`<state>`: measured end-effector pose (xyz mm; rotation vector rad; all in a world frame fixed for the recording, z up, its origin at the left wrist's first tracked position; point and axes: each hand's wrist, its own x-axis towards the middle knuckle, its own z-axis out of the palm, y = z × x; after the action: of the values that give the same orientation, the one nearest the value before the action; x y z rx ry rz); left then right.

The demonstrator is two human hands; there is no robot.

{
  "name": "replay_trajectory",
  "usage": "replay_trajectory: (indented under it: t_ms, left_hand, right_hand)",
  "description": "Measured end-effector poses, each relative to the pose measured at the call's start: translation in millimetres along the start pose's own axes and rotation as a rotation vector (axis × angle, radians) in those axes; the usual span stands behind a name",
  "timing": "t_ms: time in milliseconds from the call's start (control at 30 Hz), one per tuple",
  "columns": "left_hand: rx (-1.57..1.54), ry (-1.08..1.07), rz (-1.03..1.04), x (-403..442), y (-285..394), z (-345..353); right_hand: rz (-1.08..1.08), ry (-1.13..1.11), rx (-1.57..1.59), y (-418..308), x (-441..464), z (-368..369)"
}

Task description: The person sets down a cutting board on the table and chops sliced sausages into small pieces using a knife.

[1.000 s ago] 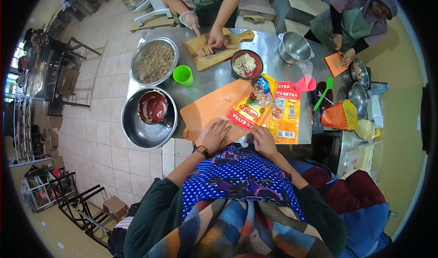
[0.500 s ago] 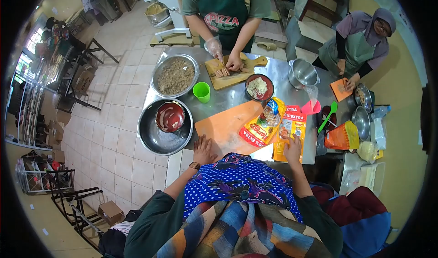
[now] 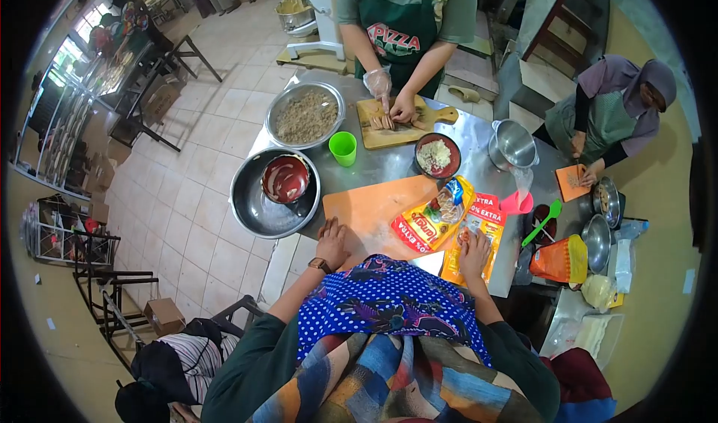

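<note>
My left hand (image 3: 333,241) lies with fingers stretched out at the lower left edge of the orange cutting mat (image 3: 351,207). My right hand (image 3: 474,252) rests with its fingers spread on a yellow and red food packet (image 3: 486,225). Overlapping that packet is a second yellow and red packet (image 3: 430,217), lying on the mat. To the left, a steel basin (image 3: 248,202) holds a dark red bowl (image 3: 286,179) with pale smears inside. Beyond the mat stand a green cup (image 3: 342,148) and a dark bowl of grated white food (image 3: 434,157).
Across the steel table (image 3: 247,124), a co-worker's hands (image 3: 393,101) work over a wooden board (image 3: 419,127). Another person at the right cuts on a small orange board (image 3: 571,184). A basin of crumbly food (image 3: 304,115), a steel pot (image 3: 513,145), a pink cup (image 3: 517,202) and a green spatula (image 3: 544,221) surround the mat.
The view has shifted, so the table sits further right and slightly higher. My right hand has moved inward over the packet. My left hand stays at the mat's edge.
</note>
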<state>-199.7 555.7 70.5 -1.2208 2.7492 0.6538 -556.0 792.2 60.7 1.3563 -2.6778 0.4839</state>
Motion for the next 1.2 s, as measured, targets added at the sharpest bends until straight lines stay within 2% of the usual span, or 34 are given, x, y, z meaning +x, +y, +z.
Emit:
replay_trajectory:
  t_ms: [200, 267, 333, 367, 400, 433, 500, 533, 600, 633, 700, 833, 900, 933, 967, 1000, 1033, 1067, 1133, 1167, 1200]
  left_hand:
    - [0.021, -0.026, -0.018, 5, 5, -11]
    - [0.054, -0.025, -0.026, 10, 13, -20]
    - [0.010, -0.104, -0.070, 16, 26, -37]
    - [0.013, -0.107, -0.069, 23, 29, -41]
    - [-0.333, -0.107, -0.006, 28, 32, -43]
    - [-0.681, -0.107, 0.052, 33, 37, -45]
    - [-1.978, -0.455, -0.215, 43, 59, -74]
    - [-1.980, -0.454, -0.228, 44, 72, -90]
    - [-2.505, -0.519, 0.028, 46, 96, -118]
    - [-2.503, -0.519, 0.027, 47, 103, -124]
    - [-2.527, -0.602, 0.132, 48, 112, -131]
    - [-2.501, -0.606, 0.177, 46, 122, -138]
    - [-1.847, -0.204, 0.278, 47, 128, -140]
    - [-1.848, -0.203, 0.276, 45, 136, -143]
    - [-1.404, -0.062, 0.447, 42, 149, -147]
    - [-0.832, 0.054, 0.670, 47, 156, -147]
    - [-0.302, 0.280, 0.850, 52, 162, -146]
    - [-0.302, 0.286, 0.848, 52, 159, -143]
    - [-0.242, 0.536, 0.993, 46, 146, -137]
    - [-0.245, 0.471, 1.007, 42, 134, -136]
    - [-0.238, 0.473, 1.007, 40, 121, -127]
  right_hand:
    - [0.052, 0.006, 0.009, 3, 4, -2]
    - [0.033, 0.030, 0.126, -6, 8, -8]
    - [0.012, 0.049, 0.117, -14, 12, -15]
    - [0.047, 0.030, 0.316, -15, 13, -14]
    - [0.083, 0.009, 0.515, -16, 13, -13]
    - [0.087, 0.002, 0.514, -21, 18, -16]
    - [0.658, -0.361, 1.704, -47, 35, -41]
    - [0.666, -0.370, 1.703, -59, 43, -53]
    - [0.638, -0.531, 2.284, -85, 60, -76]
    - [0.638, -0.531, 2.287, -95, 66, -83]
    - [0.574, -0.654, 2.487, -111, 77, -92]
    - [0.586, -0.697, 2.559, -131, 89, -90]
    - [0.713, -0.745, 2.583, -139, 93, -72]
    - [0.714, -0.747, 2.583, -150, 97, -63]
    - [0.564, -0.918, 2.813, -167, 100, -53]
    - [0.378, -1.097, 3.027, -187, 101, -45]
    - [0.214, -1.149, 2.860, -217, 98, -39]
    - [0.137, -1.178, 2.769, -233, 97, -38]
    - [0.017, -1.262, 2.481, -254, 97, -37]
    - [-0.026, -1.305, 2.285, -259, 99, -35]
    - [-0.035, -1.307, 2.287, -267, 95, -33]
